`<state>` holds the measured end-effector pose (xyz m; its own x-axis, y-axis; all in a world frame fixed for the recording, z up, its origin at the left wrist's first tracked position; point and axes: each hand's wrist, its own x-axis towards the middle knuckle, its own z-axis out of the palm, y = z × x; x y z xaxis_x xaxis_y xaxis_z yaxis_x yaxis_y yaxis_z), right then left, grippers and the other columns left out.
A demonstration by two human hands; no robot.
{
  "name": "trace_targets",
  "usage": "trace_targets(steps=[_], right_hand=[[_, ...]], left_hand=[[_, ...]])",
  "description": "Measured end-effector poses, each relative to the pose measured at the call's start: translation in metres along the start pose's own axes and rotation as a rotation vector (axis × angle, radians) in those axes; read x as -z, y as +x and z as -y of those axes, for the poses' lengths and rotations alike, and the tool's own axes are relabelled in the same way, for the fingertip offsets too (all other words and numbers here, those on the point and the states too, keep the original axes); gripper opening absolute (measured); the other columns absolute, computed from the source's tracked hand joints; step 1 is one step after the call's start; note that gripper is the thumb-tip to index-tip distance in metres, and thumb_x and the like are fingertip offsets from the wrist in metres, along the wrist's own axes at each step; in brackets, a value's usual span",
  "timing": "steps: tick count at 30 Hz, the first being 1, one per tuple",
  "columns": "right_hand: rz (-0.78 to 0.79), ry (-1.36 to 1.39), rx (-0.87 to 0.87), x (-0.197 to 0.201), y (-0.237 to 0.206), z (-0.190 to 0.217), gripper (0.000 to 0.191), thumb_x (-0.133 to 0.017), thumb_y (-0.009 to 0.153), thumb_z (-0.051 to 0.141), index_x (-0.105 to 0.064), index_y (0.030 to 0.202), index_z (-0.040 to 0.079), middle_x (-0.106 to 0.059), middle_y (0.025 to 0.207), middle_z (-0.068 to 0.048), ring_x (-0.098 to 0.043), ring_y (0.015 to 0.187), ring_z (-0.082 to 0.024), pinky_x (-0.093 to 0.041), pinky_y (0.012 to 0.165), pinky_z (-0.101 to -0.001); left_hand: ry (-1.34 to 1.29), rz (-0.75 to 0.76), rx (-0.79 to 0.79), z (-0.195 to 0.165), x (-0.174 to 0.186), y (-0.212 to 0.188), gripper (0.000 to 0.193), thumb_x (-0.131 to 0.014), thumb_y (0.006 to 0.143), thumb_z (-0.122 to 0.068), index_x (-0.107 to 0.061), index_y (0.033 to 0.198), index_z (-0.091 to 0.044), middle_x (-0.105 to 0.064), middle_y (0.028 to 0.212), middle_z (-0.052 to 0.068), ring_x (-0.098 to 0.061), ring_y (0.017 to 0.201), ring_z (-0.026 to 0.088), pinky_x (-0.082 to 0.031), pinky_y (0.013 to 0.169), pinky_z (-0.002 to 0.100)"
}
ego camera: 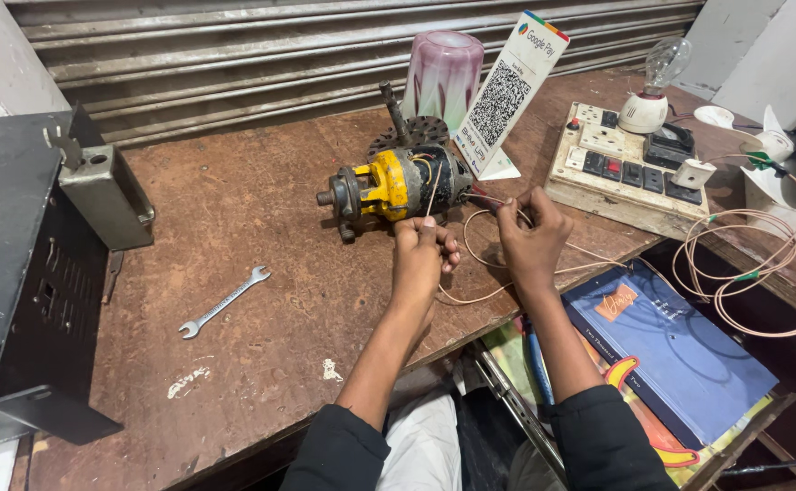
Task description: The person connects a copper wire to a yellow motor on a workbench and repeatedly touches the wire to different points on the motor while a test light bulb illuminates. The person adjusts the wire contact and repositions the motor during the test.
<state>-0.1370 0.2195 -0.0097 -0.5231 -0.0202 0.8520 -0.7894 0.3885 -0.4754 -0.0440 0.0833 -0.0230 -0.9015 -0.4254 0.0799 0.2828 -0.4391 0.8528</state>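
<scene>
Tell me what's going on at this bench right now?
A person sits at a worn brown workbench with both hands on thin pale wires. The left hand pinches a wire that runs up to a small yellow and black motor lying on its side. The right hand holds another wire end just beside it, with loose wire looping off toward a switchboard carrying a bulb. A spanner lies untouched further left.

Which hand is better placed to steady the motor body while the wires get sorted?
Left, probably. The left hand sits right beside the yellow motor, pinching one thin wire. The right hand is farther off, busy with wire ends.
</scene>
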Motion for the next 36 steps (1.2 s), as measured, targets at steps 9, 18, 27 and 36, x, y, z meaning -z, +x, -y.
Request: trace_targets(steps=[9,18,27,36], right_hand=[[0.042,-0.011,0.010,-0.002,0.000,-0.007,0.024,-0.068,0.089,0.005,-0.055,0.068,0.004,-0.054,0.058,0.000,-0.046,0.050,-0.007,-0.032,0.049,-0.0299],[0.072,0.002,0.004,0.000,-0.002,0.000,0.022,-0.069,0.087,0.005,-0.056,0.069,0.002,-0.053,0.055,-0.001,-0.046,0.048,-0.008,-0.032,0.048,-0.0294],[-0.044,0.024,-0.011,-0.003,-0.002,-0.018,0.025,-0.067,0.088,0.004,-0.052,0.068,0.008,-0.053,0.059,0.002,-0.044,0.050,-0.006,-0.030,0.050,-0.0273],[-0.150,0.135,-0.129,-0.001,-0.001,-0.020,0.025,-0.066,0.095,0.004,-0.053,0.074,0.005,-0.051,0.066,0.003,-0.040,0.058,-0.004,-0.029,0.053,-0.0256]], left_hand=[[0.000,-0.007,0.007,0.001,-0.001,0.002,0.020,-0.038,0.111,-0.024,-0.041,0.107,-0.005,-0.056,0.077,0.006,-0.053,0.058,0.011,-0.042,0.049,0.023],[-0.007,0.004,-0.005,0.002,0.001,0.001,0.019,-0.038,0.111,-0.023,-0.041,0.107,-0.005,-0.057,0.078,0.006,-0.054,0.059,0.010,-0.042,0.049,0.022],[0.019,-0.028,0.033,-0.007,-0.003,-0.004,0.016,-0.038,0.110,-0.022,-0.041,0.108,-0.006,-0.057,0.078,0.006,-0.053,0.059,0.010,-0.042,0.049,0.023],[0.053,-0.035,0.029,-0.004,-0.003,-0.003,0.019,-0.038,0.110,-0.024,-0.041,0.106,-0.005,-0.056,0.076,0.005,-0.053,0.057,0.010,-0.041,0.048,0.023]])
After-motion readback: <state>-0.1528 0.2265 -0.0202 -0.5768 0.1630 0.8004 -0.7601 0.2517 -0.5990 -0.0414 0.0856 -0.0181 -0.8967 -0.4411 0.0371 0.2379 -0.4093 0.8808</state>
